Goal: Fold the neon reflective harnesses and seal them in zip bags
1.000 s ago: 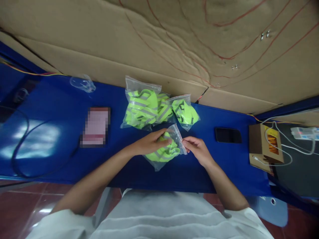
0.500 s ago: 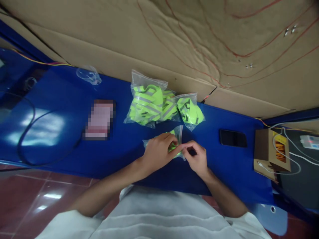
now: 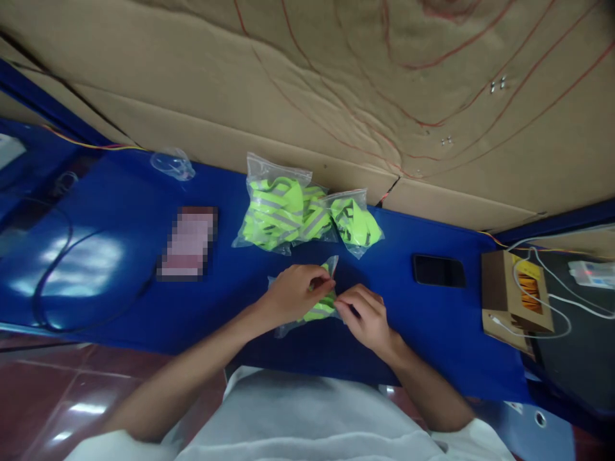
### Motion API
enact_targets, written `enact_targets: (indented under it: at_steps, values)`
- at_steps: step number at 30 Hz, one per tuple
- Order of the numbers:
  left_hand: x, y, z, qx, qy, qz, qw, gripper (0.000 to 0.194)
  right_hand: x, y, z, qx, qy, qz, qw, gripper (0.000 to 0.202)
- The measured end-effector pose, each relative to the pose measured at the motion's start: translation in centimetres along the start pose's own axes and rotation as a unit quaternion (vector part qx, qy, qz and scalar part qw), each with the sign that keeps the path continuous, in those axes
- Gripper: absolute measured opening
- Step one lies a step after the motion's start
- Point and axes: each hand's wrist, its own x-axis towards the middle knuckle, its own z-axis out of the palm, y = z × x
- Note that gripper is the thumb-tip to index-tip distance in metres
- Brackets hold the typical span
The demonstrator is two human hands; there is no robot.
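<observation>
A clear zip bag with a neon-yellow reflective strap [image 3: 319, 312] lies on the blue table close to me, partly covered by my hands. My left hand [image 3: 294, 291] is over the bag's left and middle part, its thumb and finger pinched at the bag's opening edge. Just right of it, my right hand [image 3: 366, 317] has its fingertips closed on the bag's right edge. Behind are more bags of the same straps: a large one [image 3: 275, 211], one partly hidden beside it [image 3: 316, 214], and a smaller one [image 3: 355, 224] to the right.
A pixelated pink item [image 3: 188, 244] lies on the left of the blue table [image 3: 230, 282], a crumpled clear bag [image 3: 173, 165] behind it. On the right are a black phone [image 3: 439, 271], a cardboard box [image 3: 500, 291] and white cables. Brown cardboard panelling [image 3: 192, 77] stands along the back.
My hands have moved slightly apart at the bag's edge, and more of the neon strap shows between them. The view has shifted a little.
</observation>
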Motion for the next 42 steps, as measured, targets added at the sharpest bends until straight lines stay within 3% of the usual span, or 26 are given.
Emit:
enact_targets:
  at_steps: [3,7,11,17,22,26,30,32,34,37,39,40,42]
  values:
    - [-0.7,0.2,-0.1,-0.063,-0.019,0.028,0.997,0.029,0.2,-0.2,0.0,0.075,0.015,0.140,0.987,0.015]
    - [-1.8,1.0,-0.1,-0.130,-0.030,0.048,0.990,0.028,0.7,-0.2,-0.2,0.173,-0.063,0.226,0.957,0.024]
    - [-2.8,2.0,-0.4,-0.137,0.005,0.070,0.988,0.027,1.4,-1.0,-1.5,0.170,-0.079,0.187,0.964,0.021]
    - [-3.3,3.6,-0.1,-0.116,0.058,0.148,0.981,0.027,2.1,-3.3,-3.6,0.013,-0.053,0.085,0.995,0.018]
    - [-3.6,5.1,1.0,-0.163,0.106,0.154,0.969,0.031,2.6,-2.4,-4.2,-0.023,0.011,0.127,0.992,0.021]
    - [-5.3,5.5,1.5,-0.186,0.140,0.212,0.949,0.028,1.6,-2.1,-6.3,-0.053,0.046,0.151,0.986,0.017]
    - [-5.9,5.4,2.6,-0.219,0.147,0.176,0.948,0.028,-0.3,-3.2,-8.5,-0.089,0.087,0.144,0.982,0.007]
    - [-5.7,5.7,3.3,-0.229,0.133,0.166,0.950,0.025,-1.2,-3.7,-9.4,-0.094,0.061,0.148,0.983,0.011]
    - [-5.6,6.3,3.9,-0.228,0.094,0.193,0.950,0.021,-2.2,-4.0,-10.3,-0.094,-0.009,0.145,0.985,0.019]
    - [-6.0,7.2,4.1,-0.204,-0.034,0.319,0.925,0.015,-4.0,-3.9,-11.5,-0.105,-0.106,0.160,0.976,0.029]
    - [-6.2,7.3,4.2,-0.149,-0.113,0.392,0.901,0.019,-5.2,-3.6,-12.0,-0.107,-0.092,0.196,0.970,0.033]
    - [-6.2,7.2,4.4,-0.101,-0.120,0.412,0.898,0.023,-5.8,-3.3,-12.1,-0.102,-0.068,0.215,0.969,0.033]
    - [-5.7,6.5,5.3,0.034,-0.065,0.411,0.909,0.038,-6.6,-2.5,-12.0,-0.074,-0.023,0.245,0.966,0.030]
